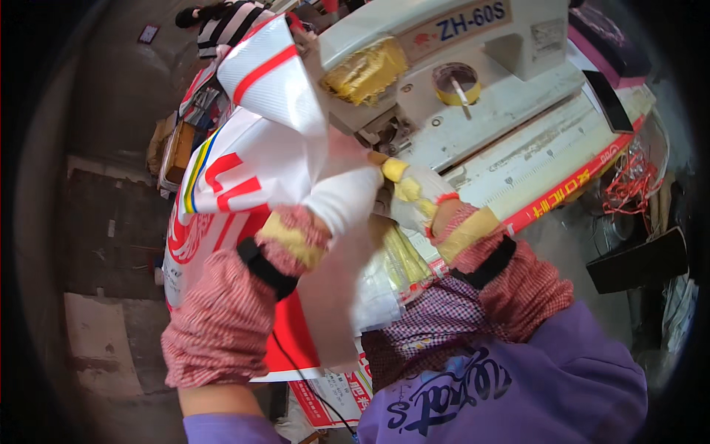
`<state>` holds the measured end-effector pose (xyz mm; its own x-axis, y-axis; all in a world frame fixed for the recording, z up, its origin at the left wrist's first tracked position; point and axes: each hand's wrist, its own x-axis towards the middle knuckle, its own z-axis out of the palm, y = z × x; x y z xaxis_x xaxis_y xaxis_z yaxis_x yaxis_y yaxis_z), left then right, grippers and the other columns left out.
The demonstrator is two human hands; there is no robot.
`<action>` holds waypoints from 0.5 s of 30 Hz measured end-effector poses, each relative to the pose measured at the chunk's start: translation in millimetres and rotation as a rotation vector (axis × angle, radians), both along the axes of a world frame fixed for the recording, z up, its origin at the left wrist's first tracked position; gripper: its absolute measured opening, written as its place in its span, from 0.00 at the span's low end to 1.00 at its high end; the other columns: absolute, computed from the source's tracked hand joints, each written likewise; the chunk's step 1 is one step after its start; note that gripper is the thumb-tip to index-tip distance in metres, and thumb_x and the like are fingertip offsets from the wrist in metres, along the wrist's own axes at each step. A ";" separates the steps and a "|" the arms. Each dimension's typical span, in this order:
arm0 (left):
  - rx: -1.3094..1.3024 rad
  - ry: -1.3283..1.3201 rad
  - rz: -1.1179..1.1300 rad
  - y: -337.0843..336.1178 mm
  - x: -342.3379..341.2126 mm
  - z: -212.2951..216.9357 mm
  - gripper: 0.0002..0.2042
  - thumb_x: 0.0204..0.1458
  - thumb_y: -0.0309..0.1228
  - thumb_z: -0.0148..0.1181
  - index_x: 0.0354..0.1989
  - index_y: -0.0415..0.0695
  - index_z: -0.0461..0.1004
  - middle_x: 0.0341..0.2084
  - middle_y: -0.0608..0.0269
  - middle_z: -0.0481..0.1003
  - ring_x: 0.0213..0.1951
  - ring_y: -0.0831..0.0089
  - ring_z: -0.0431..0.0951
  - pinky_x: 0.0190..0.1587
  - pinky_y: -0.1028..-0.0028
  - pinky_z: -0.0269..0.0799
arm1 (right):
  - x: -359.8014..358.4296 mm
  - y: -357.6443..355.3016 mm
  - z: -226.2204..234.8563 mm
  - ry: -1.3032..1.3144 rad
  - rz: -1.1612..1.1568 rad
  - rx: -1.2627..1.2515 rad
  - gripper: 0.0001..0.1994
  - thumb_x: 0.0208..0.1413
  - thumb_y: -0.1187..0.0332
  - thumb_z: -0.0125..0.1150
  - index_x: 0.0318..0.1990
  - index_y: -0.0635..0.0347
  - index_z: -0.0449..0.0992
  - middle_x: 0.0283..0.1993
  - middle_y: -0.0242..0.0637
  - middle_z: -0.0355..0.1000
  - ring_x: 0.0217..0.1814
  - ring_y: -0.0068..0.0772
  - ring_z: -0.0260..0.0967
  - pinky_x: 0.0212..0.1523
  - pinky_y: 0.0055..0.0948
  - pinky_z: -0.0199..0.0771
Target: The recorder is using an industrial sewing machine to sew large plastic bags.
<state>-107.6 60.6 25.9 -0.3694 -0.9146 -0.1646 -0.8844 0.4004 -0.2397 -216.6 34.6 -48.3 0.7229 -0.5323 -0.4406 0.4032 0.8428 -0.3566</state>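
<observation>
White sack (251, 159), red stripes

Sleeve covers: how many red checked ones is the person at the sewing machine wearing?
2. One sleeve cover is on the left forearm, low and left of centre; the other sleeve cover is on the right forearm, right of centre. Cloth hides part of each.

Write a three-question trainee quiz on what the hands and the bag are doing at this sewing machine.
1. True or false: the left hand grips the white woven bag.
2. The right hand is: A) on the tape roll, B) at the bag's edge below the sewing machine head, C) in the lap.
3. What colour are the bag's printed stripes?

Key: 1 true; 2 B; 3 mainly red, with thin yellow, green and blue.
</observation>
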 end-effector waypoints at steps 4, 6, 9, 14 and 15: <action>-0.230 0.252 0.308 -39.1 80.9 -40.5 0.08 0.45 0.30 0.49 0.26 0.41 0.74 0.23 0.51 0.74 0.30 0.56 0.75 0.32 0.63 0.70 | 23.2 12.7 -11.0 0.451 0.102 -1.392 0.22 0.50 0.67 0.53 0.53 0.59 0.59 0.47 0.44 0.64 0.50 0.41 0.62 0.49 0.29 0.64; -0.061 -0.048 0.187 -34.2 95.4 -17.9 0.07 0.46 0.30 0.48 0.25 0.43 0.74 0.22 0.53 0.74 0.28 0.55 0.74 0.30 0.62 0.69 | 32.6 18.7 -3.5 0.389 0.152 -1.077 0.33 0.49 0.68 0.54 0.61 0.64 0.48 0.59 0.49 0.56 0.59 0.44 0.56 0.56 0.29 0.59; 0.273 -0.261 0.124 39.1 55.6 65.6 0.05 0.42 0.29 0.52 0.20 0.45 0.73 0.18 0.55 0.71 0.27 0.57 0.73 0.30 0.64 0.69 | 30.6 25.5 19.7 0.942 0.122 -1.697 0.26 0.45 0.61 0.57 0.51 0.65 0.64 0.57 0.48 0.60 0.59 0.46 0.56 0.56 0.34 0.58; -0.173 -0.338 -0.019 161.3 54.0 178.8 0.04 0.42 0.29 0.53 0.26 0.44 0.72 0.31 0.61 0.72 0.40 0.61 0.71 0.46 0.67 0.65 | 81.4 25.6 11.5 1.243 -0.006 -2.265 0.17 0.48 0.65 0.46 0.44 0.62 0.72 0.52 0.46 0.66 0.59 0.42 0.58 0.57 0.39 0.53; -0.463 -0.430 -0.095 184.1 52.6 192.1 0.08 0.43 0.29 0.52 0.31 0.43 0.73 0.38 0.60 0.72 0.42 0.61 0.71 0.47 0.68 0.65 | 96.6 37.5 21.0 1.189 -0.012 -2.296 0.17 0.48 0.65 0.46 0.44 0.62 0.72 0.52 0.46 0.66 0.59 0.42 0.58 0.57 0.39 0.53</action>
<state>-55.1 244.7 217.9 -0.4415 -0.8930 0.0878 -0.6365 0.2426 -0.7322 -120.1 72.1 -27.3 0.7306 -0.5085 0.4557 -0.4782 -0.8574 -0.1901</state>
